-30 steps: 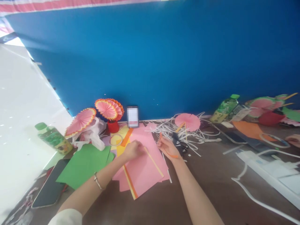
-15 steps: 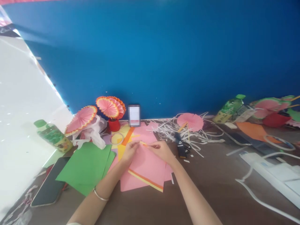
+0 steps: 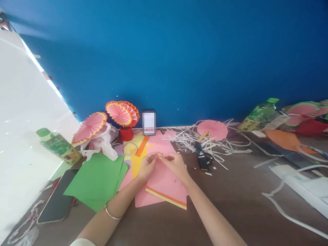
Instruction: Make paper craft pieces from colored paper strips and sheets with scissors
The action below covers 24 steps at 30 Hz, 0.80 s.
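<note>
A rectangular pink sheet of paper [image 3: 167, 182], its near edge banded in orange and yellow, lies at the middle of the dark brown worktop [image 3: 225, 194], over other pink paper [image 3: 145, 200]. At its 12 o'clock edge, the bare left hand [image 3: 148, 168] and bare right hand [image 3: 176, 165] nearly meet, the fingers of both pinched on that edge, where a scrap of yellow and orange shows. A thin silver bracelet [image 3: 112, 212] circles the left wrist.

Between 10 and 11 o'clock from the sheet are yellow paper [image 3: 136, 166] crossed by an orange paper strip [image 3: 142, 146] and, farther out, a red cylindrical holder [image 3: 126, 134] below pleated pink paper rosettes [image 3: 119, 113]. Square green paper sheets [image 3: 96, 179] lie at 9 o'clock, with a flat dark device [image 3: 57, 198] beyond them. Toward 10 o'clock leans a green-capped plastic bottle [image 3: 59, 146].

At 1 o'clock, white paper strips [image 3: 184, 140] spread in a tangle. A black elongated object [image 3: 201, 157] lies at 2 o'clock, and a long white power strip [image 3: 294, 179] at 3 o'clock.
</note>
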Each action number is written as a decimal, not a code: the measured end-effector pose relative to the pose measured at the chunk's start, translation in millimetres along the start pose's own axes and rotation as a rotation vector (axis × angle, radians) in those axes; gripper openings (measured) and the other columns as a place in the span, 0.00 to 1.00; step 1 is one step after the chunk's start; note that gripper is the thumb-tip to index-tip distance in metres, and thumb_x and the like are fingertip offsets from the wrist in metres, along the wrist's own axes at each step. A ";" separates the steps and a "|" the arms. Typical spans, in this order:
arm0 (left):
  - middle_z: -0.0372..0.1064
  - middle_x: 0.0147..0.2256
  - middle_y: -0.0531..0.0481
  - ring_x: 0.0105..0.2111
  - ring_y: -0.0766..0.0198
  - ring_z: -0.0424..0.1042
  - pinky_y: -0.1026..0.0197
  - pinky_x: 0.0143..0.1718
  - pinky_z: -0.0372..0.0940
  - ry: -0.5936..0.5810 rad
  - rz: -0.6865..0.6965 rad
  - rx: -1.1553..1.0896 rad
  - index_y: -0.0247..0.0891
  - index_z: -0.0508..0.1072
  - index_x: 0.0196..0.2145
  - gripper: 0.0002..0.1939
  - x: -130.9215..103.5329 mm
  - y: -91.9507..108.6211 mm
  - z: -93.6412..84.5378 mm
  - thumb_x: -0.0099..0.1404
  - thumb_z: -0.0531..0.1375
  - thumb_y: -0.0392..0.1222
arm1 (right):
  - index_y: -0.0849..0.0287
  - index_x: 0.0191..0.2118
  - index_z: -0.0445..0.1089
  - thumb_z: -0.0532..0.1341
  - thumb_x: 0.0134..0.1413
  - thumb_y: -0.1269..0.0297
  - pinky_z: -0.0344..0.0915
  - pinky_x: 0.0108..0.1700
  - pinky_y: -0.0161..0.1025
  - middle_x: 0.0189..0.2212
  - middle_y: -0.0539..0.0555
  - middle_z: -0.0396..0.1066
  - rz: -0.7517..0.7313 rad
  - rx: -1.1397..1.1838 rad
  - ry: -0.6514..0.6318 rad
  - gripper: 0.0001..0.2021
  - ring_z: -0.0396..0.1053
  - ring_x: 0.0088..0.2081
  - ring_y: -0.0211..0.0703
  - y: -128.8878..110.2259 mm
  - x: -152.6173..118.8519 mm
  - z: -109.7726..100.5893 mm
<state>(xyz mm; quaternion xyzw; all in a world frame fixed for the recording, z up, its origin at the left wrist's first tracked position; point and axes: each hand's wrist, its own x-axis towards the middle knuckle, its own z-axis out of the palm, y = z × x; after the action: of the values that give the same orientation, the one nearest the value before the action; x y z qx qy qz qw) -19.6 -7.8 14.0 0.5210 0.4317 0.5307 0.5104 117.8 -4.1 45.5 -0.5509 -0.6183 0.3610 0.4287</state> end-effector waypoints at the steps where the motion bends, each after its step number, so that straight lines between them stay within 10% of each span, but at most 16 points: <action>1: 0.71 0.43 0.42 0.45 0.58 0.69 0.56 0.48 0.61 0.005 0.000 -0.001 0.36 0.71 0.38 0.14 0.1 -0.5 -0.2 0.57 0.58 0.46 | 0.59 0.21 0.72 0.62 0.39 0.53 0.63 0.29 0.38 0.21 0.54 0.72 0.010 -0.003 0.004 0.13 0.69 0.26 0.46 -1.5 -0.3 0.0; 24: 0.72 0.41 0.42 0.43 0.58 0.70 0.55 0.48 0.61 0.038 0.081 -0.036 0.35 0.70 0.38 0.12 0.7 -8.9 0.6 0.56 0.58 0.43 | 0.62 0.24 0.72 0.61 0.41 0.53 0.61 0.31 0.37 0.24 0.55 0.72 0.114 0.126 0.008 0.15 0.68 0.30 0.46 -6.9 -5.5 7.0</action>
<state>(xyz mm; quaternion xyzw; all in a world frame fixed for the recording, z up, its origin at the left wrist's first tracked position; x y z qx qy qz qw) -18.1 -6.2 5.3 0.5186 0.4106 0.5683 0.4895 108.9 -10.3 48.5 -0.5587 -0.5601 0.4208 0.4440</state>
